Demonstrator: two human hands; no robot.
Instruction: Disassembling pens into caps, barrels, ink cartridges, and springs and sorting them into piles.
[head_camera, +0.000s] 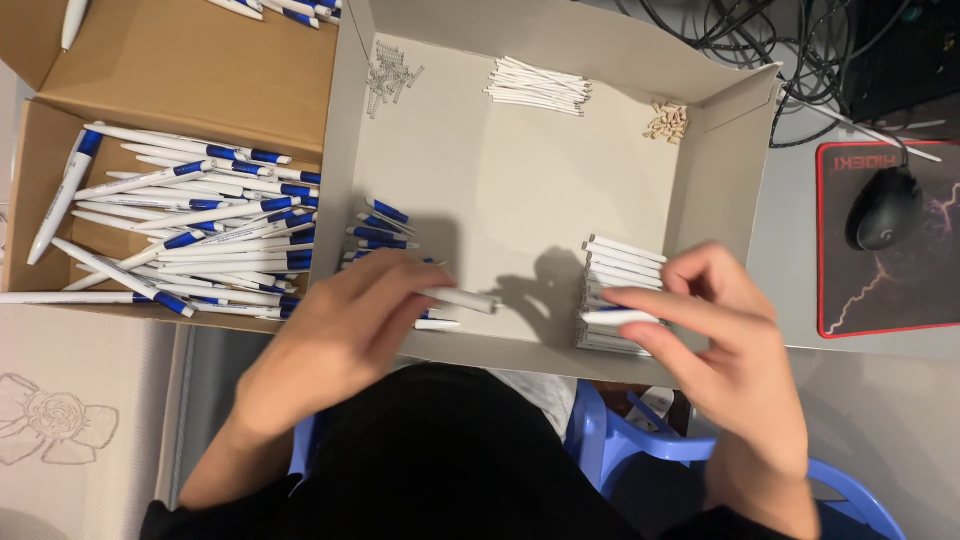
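Left hand (345, 325) pinching a smooth white plastic pen barrel (462, 299) over the shallow grey cardboard tray (520, 200), right hand (715, 335) pinching another white barrel (620, 318) at the stacked white barrels (620, 275), blue clip pieces (380, 232) nearby, brown carton of blue-and-white pens (190, 225) alongside.

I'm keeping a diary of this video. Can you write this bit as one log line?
left hand: holds white pen barrel | right hand: pinches white pen part over stack of white parts | grey tray

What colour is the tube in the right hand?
White, seen in the head view: tube, right hand.
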